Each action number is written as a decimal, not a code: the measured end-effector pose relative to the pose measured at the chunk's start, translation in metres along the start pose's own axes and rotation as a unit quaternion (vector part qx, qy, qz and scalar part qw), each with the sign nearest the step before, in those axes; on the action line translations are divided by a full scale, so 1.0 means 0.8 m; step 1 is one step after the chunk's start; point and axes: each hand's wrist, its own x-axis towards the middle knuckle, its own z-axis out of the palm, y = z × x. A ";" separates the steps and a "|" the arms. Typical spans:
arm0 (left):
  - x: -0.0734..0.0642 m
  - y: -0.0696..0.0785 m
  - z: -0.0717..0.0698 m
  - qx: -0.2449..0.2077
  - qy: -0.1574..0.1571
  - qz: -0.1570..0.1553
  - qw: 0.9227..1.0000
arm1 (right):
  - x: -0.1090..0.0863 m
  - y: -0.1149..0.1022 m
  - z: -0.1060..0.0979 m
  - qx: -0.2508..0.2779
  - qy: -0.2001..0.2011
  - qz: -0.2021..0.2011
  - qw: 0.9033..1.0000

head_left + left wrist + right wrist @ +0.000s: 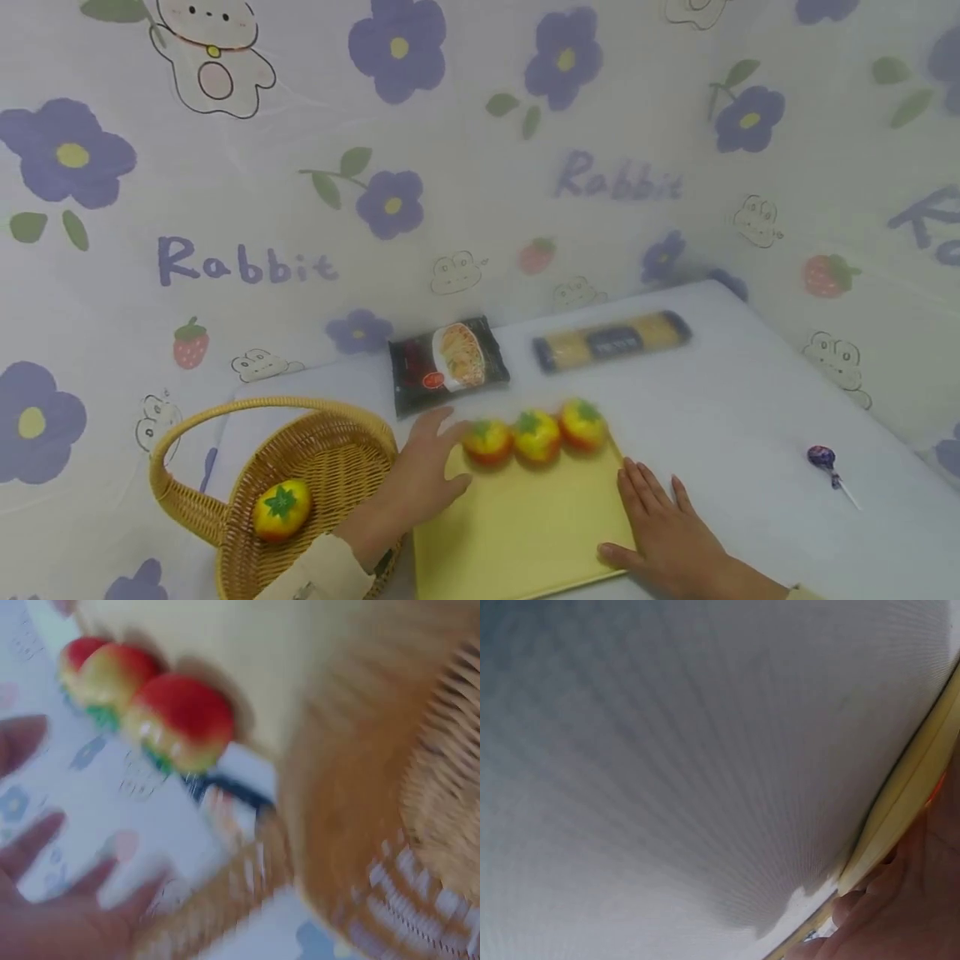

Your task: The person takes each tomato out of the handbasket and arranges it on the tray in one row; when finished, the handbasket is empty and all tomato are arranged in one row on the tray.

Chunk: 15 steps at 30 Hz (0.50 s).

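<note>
Three yellow-and-red toy persimmons with green leafy tops, the left one (488,442), the middle one (537,437) and the right one (583,425), sit in a row along the far edge of a yellow tray (525,525). Beside the left one is my left hand (423,475), its fingers spread and holding nothing. That hand (67,915) also shows blurred in the left wrist view. My right hand (667,525) rests on the tray's right edge with straight fingers, the thumb over the tray. Another toy persimmon (282,510) lies inside a wicker basket (337,454) left of the tray.
The basket's tall handle (255,404) arches up at its left and far side. Behind the tray lie a black food packet (448,365) and a pack of noodles (611,342). A lollipop (822,457) lies far right. Patterned cloth (465,167) hangs behind the white table.
</note>
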 end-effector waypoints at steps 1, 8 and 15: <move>-0.011 0.000 -0.011 -0.016 -0.009 0.013 1.000 | 0.000 0.000 0.001 0.001 0.001 0.002 1.000; -0.089 -0.013 -0.094 -0.140 -0.147 0.086 0.975 | 0.005 0.003 0.005 0.023 -0.003 0.007 1.000; -0.131 -0.076 -0.123 -0.009 -0.169 -0.104 0.980 | 0.006 0.003 0.001 0.024 0.000 0.008 1.000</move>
